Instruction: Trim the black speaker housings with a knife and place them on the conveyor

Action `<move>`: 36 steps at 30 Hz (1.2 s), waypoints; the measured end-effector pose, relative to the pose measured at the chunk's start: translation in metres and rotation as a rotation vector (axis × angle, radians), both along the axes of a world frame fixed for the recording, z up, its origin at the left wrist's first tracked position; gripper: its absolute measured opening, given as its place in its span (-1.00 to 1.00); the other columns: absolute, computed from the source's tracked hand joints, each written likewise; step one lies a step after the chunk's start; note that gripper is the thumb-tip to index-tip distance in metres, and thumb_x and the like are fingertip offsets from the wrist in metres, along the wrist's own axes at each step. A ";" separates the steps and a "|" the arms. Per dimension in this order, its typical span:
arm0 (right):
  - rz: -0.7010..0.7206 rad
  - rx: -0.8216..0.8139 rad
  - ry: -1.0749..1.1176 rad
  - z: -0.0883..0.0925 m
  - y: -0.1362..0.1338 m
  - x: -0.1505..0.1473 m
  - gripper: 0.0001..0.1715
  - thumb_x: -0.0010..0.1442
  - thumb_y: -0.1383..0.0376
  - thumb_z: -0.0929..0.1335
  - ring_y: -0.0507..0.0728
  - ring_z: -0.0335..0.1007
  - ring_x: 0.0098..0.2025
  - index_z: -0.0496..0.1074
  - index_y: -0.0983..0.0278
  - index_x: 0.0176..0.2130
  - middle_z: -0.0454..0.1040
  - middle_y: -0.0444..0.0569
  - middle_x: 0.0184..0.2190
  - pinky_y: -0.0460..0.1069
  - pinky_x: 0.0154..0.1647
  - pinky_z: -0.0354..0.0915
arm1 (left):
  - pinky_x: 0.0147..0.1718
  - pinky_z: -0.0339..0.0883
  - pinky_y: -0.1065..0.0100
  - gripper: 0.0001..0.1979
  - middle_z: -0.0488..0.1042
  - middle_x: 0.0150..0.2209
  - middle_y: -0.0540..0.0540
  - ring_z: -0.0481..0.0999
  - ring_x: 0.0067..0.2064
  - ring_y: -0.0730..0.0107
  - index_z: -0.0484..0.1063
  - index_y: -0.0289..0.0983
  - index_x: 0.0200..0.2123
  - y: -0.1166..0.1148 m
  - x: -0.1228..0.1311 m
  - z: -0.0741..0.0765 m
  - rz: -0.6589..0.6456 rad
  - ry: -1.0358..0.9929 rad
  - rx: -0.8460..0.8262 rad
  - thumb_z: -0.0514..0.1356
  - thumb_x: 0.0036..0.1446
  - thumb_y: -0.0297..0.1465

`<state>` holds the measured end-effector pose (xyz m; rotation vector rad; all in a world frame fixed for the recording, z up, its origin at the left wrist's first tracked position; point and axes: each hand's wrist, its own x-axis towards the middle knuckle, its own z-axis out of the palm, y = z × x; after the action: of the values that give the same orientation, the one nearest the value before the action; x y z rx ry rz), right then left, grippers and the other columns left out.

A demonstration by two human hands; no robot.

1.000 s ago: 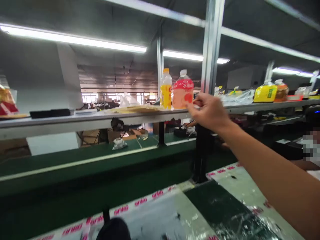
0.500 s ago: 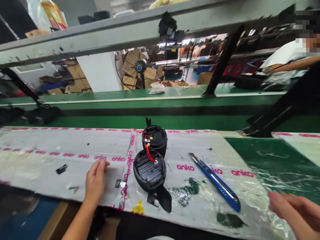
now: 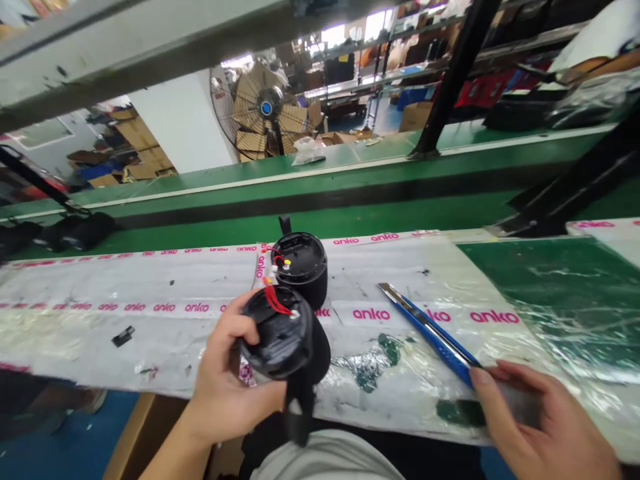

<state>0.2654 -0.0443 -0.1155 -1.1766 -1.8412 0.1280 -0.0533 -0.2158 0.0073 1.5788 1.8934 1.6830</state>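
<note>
My left hand [image 3: 227, 380] is wrapped round a black round speaker shell [image 3: 280, 340], lifted and tilted with its open end up. A black strap [image 3: 300, 407] hangs from its near side. Red wires [image 3: 274, 298] with a small connector run from it to a second black speaker shell [image 3: 300, 257], which stands just behind on the bench with its open top showing. On the right, my right hand [image 3: 545, 420] has its thumb and fingers closed around a blurred grey thing I cannot make out. The thumb overlaps the handle end of a blue utility knife [image 3: 430, 333] lying on the sheet.
White printed sheeting [image 3: 165, 287] covers the bench, with a small black scrap [image 3: 123, 336] at left. Several black speakers [image 3: 87, 230] lie on the green belt [image 3: 350, 217]. A dark post [image 3: 450, 80] and slanted beam [image 3: 565, 187] rise behind. A fan [image 3: 267, 110] stands beyond.
My left hand has moved right and taken hold of the nearer speaker shell, lifting and tilting it. My right hand has come in leftward to the knife's handle end. The view has shifted.
</note>
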 end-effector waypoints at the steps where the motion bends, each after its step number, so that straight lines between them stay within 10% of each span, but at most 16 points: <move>1: 0.011 0.015 -0.027 0.001 -0.001 -0.001 -0.69 0.34 -0.13 0.37 0.45 0.59 -0.29 0.41 0.00 -0.13 0.57 0.06 -0.30 0.31 -0.42 0.48 | -0.23 0.58 0.30 -0.52 0.47 0.25 -0.16 0.64 0.08 0.06 0.30 -0.10 -0.19 -0.004 0.002 0.001 -0.002 -0.079 0.017 0.54 -0.03 -0.39; 4: 0.044 0.086 -0.088 0.000 -0.001 -0.004 -0.76 0.43 0.01 0.33 0.35 0.56 -0.25 0.38 0.11 -0.12 0.54 0.02 -0.28 0.24 -0.20 0.48 | -0.43 0.57 0.34 -0.42 0.46 0.26 -0.20 0.69 -0.06 0.06 0.31 -0.07 -0.11 -0.010 0.014 0.007 -0.018 -0.166 0.038 0.60 -0.06 -0.26; 10: 0.075 0.199 -0.126 0.001 -0.001 -0.006 -0.86 0.49 0.19 0.32 0.26 0.50 -0.25 0.37 0.21 -0.10 0.50 0.02 -0.28 0.12 -0.17 0.39 | 0.19 0.48 -0.03 -0.49 0.42 0.29 -0.26 0.45 0.33 -0.09 0.30 -0.08 0.09 0.032 0.051 0.006 -0.248 0.235 0.019 0.43 0.14 -0.31; 22: 0.135 0.215 -0.134 0.005 0.001 -0.005 -0.99 0.45 0.35 0.34 0.22 0.47 -0.23 0.37 0.24 -0.11 0.49 0.02 -0.27 0.10 -0.10 0.38 | 0.07 0.51 0.02 -0.42 0.52 0.08 -0.15 0.60 0.06 0.03 0.30 -0.08 0.18 0.092 0.062 0.015 -0.102 0.298 -0.248 0.43 0.16 -0.20; 36: 0.161 0.224 -0.135 0.003 0.002 -0.003 -0.94 0.45 0.36 0.36 0.24 0.47 -0.22 0.43 0.35 -0.13 0.50 0.10 -0.25 0.13 -0.10 0.35 | 0.19 0.42 -0.07 -0.27 0.45 0.22 -0.16 0.53 0.17 -0.03 0.14 0.01 0.37 0.090 0.065 0.009 -0.112 0.190 -0.321 0.38 0.24 -0.17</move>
<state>0.2623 -0.0422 -0.1127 -0.9001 -2.0105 -0.0679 0.0119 -0.1255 0.0164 1.7205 1.9961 1.1505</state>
